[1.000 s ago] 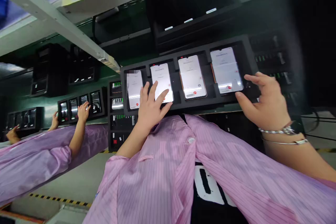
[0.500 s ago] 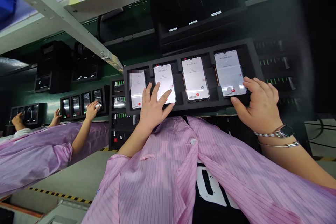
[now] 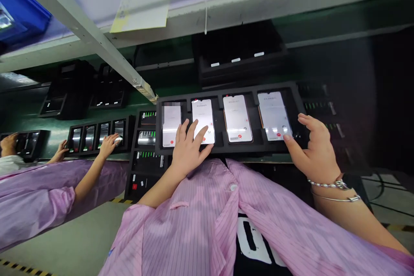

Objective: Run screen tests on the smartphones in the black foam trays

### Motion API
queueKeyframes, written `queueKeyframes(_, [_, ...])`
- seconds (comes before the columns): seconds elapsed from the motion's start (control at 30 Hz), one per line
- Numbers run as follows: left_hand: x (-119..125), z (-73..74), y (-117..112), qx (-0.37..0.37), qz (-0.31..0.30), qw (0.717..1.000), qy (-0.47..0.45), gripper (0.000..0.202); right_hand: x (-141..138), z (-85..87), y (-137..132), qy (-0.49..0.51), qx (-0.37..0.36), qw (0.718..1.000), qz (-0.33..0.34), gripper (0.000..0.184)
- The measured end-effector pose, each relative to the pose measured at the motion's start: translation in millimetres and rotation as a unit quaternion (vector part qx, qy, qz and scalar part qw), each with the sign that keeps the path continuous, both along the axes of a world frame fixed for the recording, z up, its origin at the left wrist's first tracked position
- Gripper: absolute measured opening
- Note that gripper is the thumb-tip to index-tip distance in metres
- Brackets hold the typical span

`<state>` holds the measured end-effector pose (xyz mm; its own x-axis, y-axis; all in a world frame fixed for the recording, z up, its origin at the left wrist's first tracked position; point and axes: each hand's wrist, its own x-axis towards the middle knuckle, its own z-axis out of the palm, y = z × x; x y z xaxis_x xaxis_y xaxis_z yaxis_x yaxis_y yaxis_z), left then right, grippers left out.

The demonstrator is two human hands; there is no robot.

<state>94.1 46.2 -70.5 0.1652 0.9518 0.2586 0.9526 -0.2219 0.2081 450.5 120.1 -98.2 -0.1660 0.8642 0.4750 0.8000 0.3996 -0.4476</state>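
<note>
A black foam tray (image 3: 220, 148) lies in front of me with several smartphones in its slots, their bright screens facing up. My left hand (image 3: 190, 148) is spread, its fingers over the lower part of the second smartphone (image 3: 202, 112) and beside the leftmost smartphone (image 3: 171, 127). A third smartphone (image 3: 238, 118) lies uncovered. At the tray's right end, my right hand (image 3: 313, 148) is open, its thumb at the lower right corner of the rightmost smartphone (image 3: 274, 114). The other fingers are raised, apart from that screen. Whether the left fingertips press the glass, I cannot tell.
At left, a co-worker's hand (image 3: 109, 144) is over another phone tray (image 3: 93, 136). More black trays (image 3: 147, 155) stand beside and partly under mine. A white shelf edge (image 3: 246, 13) and a slanting post (image 3: 106, 54) rise behind. Stacked black trays (image 3: 239, 58) stand at the back.
The view has tilted up, so the tray appears lower. My right hand's fingers have lifted off the rightmost smartphone's edge, with the thumb now at its corner. My left hand stays over the second smartphone.
</note>
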Motion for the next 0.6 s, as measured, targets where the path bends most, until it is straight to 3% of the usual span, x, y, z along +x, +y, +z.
queueKeyframes(0.13, [-3,-0.2,0,0.023,0.003,1.000,-0.011,0.052,-28,44.4,47,0.034,0.108,0.989,0.093,0.051])
queueKeyframes(0.23, [-4,-0.4,0,0.038,0.020,0.999,-0.022,0.053,-62,90.7,103,0.036,0.163,0.971,0.172,0.040])
queueKeyframes(0.3, [-6,-1.1,0,0.043,0.032,0.998,-0.022,0.053,-89,119.6,148,0.011,0.172,0.968,0.181,0.037])
queueKeyframes(0.43, [-13,-5.2,1,0.062,0.036,0.997,-0.005,0.056,-140,166.1,232,-0.065,0.065,0.994,0.056,0.051])
queueKeyframes(0.53, [-21,-11.1,5,0.087,0.038,0.995,0.006,0.060,-163,192.0,272,-0.067,-0.073,0.995,-0.012,0.055])
queueKeyframes(0.6, [-27,-14.8,12,0.099,0.041,0.994,0.008,0.060,-168,203.4,291,-0.067,-0.105,0.992,-0.026,0.049])
